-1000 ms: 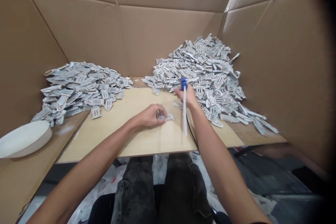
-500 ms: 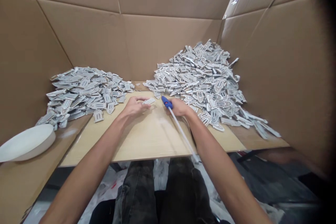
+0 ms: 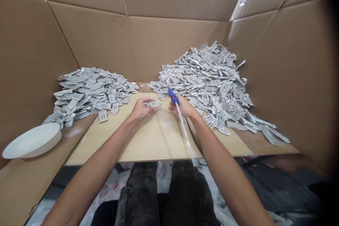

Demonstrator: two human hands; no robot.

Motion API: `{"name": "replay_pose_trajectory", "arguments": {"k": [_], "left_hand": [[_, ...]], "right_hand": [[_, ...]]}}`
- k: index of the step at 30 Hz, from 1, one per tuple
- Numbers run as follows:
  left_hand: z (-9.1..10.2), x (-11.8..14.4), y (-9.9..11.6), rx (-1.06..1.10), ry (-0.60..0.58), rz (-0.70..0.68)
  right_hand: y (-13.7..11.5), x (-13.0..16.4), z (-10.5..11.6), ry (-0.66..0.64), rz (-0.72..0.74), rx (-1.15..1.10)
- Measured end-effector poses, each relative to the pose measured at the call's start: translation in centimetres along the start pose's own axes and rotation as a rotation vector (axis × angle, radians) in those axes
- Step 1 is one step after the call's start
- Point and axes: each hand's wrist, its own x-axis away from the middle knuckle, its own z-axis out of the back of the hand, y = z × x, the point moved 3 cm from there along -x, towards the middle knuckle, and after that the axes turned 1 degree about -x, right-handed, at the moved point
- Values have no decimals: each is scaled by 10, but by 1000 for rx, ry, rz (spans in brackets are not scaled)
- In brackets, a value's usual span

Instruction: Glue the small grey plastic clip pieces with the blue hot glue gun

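Note:
My left hand (image 3: 140,110) pinches a small grey cut-out piece (image 3: 154,104) a little above the wooden board (image 3: 148,141). My right hand (image 3: 184,107) grips a blue-tipped tool (image 3: 173,96) with a long white stick (image 3: 185,134) trailing back toward my lap; its blue tip points up and left, close to the piece. A large heap of the same grey pieces (image 3: 209,81) rises just right of my right hand. A lower, flatter heap (image 3: 90,90) lies to the left.
A white bowl (image 3: 33,141) sits on the cardboard shelf at the left. Cardboard walls (image 3: 174,39) close in the back and both sides. A black cable runs under my right forearm off the board's near edge. My dark trousers show below.
My left hand lifted the piece off the board and carried it up toward the middle. My right hand drew back from the heap and brought the blue tip next to it.

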Motion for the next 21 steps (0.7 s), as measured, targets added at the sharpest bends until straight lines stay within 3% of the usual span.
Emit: {"name": "replay_pose_trajectory", "arguments": {"k": [3, 7, 12, 21], "left_hand": [[-4, -2, 1, 35, -37, -82], [-9, -5, -1, 81, -83, -164], [-13, -6, -4, 146, -102, -170], [-14, -4, -4, 64, -107, -186]], "right_hand": [[-13, 1, -7, 70, 53, -144], [-27, 4, -18, 154, 69, -122], [-28, 5, -23, 227, 58, -51], [-27, 4, -25, 252, 61, -2]]}}
